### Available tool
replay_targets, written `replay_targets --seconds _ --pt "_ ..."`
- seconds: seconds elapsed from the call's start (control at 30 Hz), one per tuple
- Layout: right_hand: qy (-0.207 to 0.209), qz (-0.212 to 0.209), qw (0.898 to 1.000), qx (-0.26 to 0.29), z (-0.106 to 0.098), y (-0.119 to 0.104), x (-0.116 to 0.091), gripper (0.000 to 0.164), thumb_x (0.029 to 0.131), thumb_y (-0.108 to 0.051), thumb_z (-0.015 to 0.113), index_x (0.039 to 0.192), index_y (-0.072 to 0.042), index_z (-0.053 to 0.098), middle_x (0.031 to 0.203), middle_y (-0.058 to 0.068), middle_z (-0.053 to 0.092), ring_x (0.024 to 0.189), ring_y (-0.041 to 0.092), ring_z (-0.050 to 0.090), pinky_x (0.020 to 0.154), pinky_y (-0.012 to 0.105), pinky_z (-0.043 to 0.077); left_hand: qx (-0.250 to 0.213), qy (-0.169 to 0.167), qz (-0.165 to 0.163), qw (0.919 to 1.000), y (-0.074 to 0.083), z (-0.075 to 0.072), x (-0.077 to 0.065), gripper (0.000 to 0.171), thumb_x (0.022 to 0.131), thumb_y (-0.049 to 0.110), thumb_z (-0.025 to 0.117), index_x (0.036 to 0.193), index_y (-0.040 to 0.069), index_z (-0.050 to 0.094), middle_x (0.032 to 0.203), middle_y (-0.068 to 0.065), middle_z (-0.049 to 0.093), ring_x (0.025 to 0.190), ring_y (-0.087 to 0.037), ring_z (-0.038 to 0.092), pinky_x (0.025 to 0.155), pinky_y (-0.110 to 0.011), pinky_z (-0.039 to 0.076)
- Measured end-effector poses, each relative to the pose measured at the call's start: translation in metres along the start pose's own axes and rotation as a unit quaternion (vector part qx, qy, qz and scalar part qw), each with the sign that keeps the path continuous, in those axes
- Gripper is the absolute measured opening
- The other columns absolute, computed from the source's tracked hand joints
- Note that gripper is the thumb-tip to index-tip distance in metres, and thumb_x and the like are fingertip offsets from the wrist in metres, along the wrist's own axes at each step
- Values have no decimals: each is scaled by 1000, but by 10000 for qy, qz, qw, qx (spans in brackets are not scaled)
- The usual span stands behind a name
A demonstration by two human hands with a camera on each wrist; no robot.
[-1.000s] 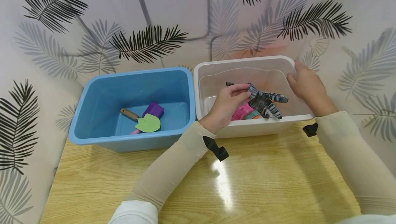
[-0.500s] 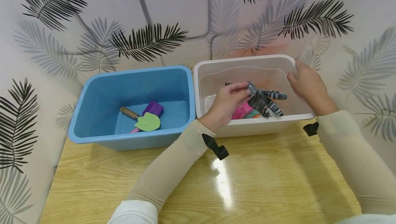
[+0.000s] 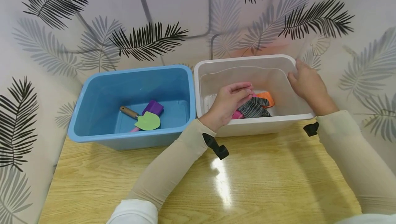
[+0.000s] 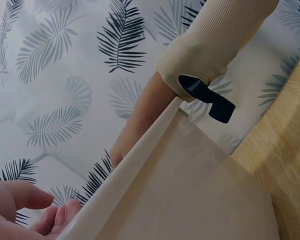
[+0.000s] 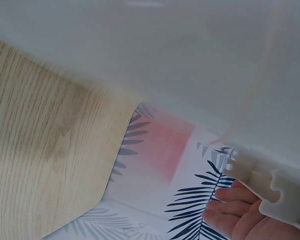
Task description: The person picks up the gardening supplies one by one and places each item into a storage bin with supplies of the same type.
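My left hand (image 3: 230, 102) hovers over the white bin (image 3: 247, 121), fingers fairly straight and nothing in them. Under its fingertips lies a grey-and-black streaked knit piece (image 3: 255, 108) that looks like a glove, partly covered by the hand. Beside it in the bin are a bright pink item (image 3: 237, 115) and an orange item (image 3: 270, 97). My right hand (image 3: 309, 84) grips the bin's right rim, thumb inside and fingers outside. In the right wrist view, fingers (image 5: 232, 207) curl beneath the rim. The left wrist view shows the left hand's fingertips (image 4: 37, 200) near the rim.
On the left stands a blue bin (image 3: 130, 137), close against the white one. Inside it lie a green trowel (image 3: 147, 121) with a wooden handle, a purple item (image 3: 153, 107) and something pink beneath. Both bins sit on a wooden table (image 3: 185, 182) before a leaf-patterned cloth.
The left hand has let go of the streaked knit piece, which has dropped into the white bin. An orange item now shows behind it. The right hand has stayed on the rim.
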State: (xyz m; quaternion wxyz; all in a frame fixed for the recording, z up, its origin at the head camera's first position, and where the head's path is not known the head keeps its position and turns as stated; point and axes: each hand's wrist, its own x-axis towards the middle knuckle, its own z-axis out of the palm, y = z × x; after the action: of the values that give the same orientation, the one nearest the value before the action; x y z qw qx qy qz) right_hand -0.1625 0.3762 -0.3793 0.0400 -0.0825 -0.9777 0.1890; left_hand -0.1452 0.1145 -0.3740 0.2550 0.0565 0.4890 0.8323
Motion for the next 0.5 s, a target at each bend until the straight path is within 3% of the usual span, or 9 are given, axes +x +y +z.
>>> replay_targets --seconds 0.5 --pt "-31 -13 10000 44 1 1 -2 59 96 -24 35 143 8 19 129 37 38 110 53 42 91 64 31 18 4 53 10000 -1 -1 -1 29 89 -5 56 118 -11 56 108 -17 63 97 -22 63 85 -28 50"
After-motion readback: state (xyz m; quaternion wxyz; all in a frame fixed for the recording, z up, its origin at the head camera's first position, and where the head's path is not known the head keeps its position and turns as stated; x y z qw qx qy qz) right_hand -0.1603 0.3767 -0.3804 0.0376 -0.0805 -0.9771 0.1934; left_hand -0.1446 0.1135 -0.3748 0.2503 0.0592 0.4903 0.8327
